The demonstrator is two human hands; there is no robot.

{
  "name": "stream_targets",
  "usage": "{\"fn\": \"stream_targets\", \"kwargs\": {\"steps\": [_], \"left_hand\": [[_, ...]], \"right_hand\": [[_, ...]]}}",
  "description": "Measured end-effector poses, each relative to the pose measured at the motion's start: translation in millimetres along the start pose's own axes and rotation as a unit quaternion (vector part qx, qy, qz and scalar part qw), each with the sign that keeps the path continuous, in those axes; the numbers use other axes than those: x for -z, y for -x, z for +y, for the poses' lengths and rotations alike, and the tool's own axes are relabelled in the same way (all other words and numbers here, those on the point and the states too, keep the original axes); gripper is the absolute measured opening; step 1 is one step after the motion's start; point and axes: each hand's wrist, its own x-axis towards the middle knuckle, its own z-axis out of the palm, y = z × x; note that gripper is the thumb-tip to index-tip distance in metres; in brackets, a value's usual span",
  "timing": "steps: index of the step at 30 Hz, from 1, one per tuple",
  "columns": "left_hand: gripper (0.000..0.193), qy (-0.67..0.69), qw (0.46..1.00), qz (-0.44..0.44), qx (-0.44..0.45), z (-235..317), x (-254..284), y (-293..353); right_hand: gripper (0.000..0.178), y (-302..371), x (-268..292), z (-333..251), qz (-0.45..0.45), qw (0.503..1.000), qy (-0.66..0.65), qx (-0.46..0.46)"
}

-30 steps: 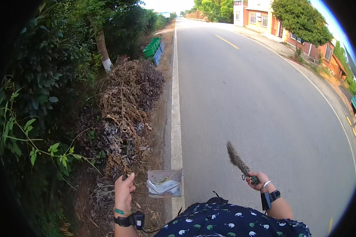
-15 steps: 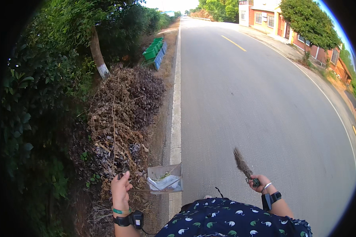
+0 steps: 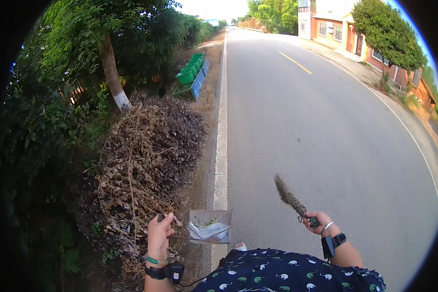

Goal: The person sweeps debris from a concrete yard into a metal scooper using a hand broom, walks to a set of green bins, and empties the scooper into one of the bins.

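On my far left I see dense green bushes [image 3: 39,141] and a tree trunk [image 3: 113,75] with a whitened base, and next to them a big heap of dry brown leaves and twigs [image 3: 148,155] on the dirt verge. Beyond the heap, green bins [image 3: 190,72] lie tipped beside a blue board near the road edge.

My left hand [image 3: 159,237] is low in the frame, its fingers closed around the thin dark handle of a dustpan [image 3: 210,226]. The handle runs to the right from my fist, and the grey pan hangs just beside the hand, over the edge of the verge where it meets the white edge line [image 3: 222,146]. Inside the pan I can make out a crumpled whitish scrap and a few bits of greenish debris (too small to tell more). A green band and a black wrist device sit on that forearm.

Right of the line is the grey road [image 3: 336,136], with a yellow centre mark far up. My right hand [image 3: 318,222] is clenched on the handle end of a short brush [image 3: 289,197], whose dark bristly head points up and to the left over the asphalt, well apart from the pan. A bangle and a black device sit on that wrist. Reddish buildings [image 3: 345,36] and a round tree stand far right.
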Motion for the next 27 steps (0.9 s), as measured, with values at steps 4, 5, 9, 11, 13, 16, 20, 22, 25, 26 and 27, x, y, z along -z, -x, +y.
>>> {"fn": "stream_targets", "kwargs": {"steps": [4, 5, 9, 11, 13, 16, 20, 22, 25, 26, 27], "left_hand": [[0.023, 0.007, 1.0, -0.028, -0.012, 19.8, -30.8, -92.0], [0.024, 0.005, 0.999, -0.036, -0.009, 25.7, -38.5, -113.3], [0.028, -0.011, 0.999, -0.035, -0.003, 50.6, -80.4, -194.6], [0.026, -0.007, 0.999, -0.039, -0.016, 58.0, -97.2, -236.3], [0.025, -0.006, 0.999, -0.029, -0.02, 66.5, -116.6, -274.8], [0.023, -0.012, 1.0, 0.005, -0.024, 74.6, -148.2, -335.9], [0.022, -0.006, 0.998, 0.048, -0.033, 98.6, -188.4, -410.8], [0.022, 0.003, 0.998, 0.048, -0.028, 106.8, -207.0, -450.2], [0.022, 0.025, 0.999, 0.035, -0.016, 119.1, -235.1, -509.3], [0.023, 0.018, 0.999, 0.042, -0.025, 121.4, -243.9, -529.7], [0.023, 0.01, 0.998, 0.049, -0.034, 124.4, -252.6, -550.4]], "right_hand": [[0.01, -48.7, -39.9, -49.5, 0.03, 0.999, -0.036, -0.007], [0.009, -61.0, -49.1, -61.2, 0.044, 0.998, -0.053, -0.012], [0.011, -119.8, -58.3, -103.2, 0.067, 0.997, -0.05, 0.001], [0.013, -150.9, -66.0, -134.9, 0.047, 0.996, -0.069, -0.004], [0.015, -186.2, -80.7, -167.2, 0.041, 0.996, -0.083, -0.018], [0.013, -245.4, -106.6, -219.3, 0.071, 0.991, -0.105, -0.034], [0.012, -317.3, -153.7, -291.6, 0.03, 0.997, -0.059, -0.029], [0.011, -350.6, -182.7, -327.8, 0.027, 0.999, -0.025, -0.032], [0.01, -397.9, -230.2, -379.6, 0.02, 0.999, 0.037, -0.031], [0.01, -410.7, -251.1, -395.1, 0.004, 0.999, 0.044, -0.031], [0.009, -426.0, -268.6, -411.5, -0.011, 0.998, 0.051, -0.031]]}}
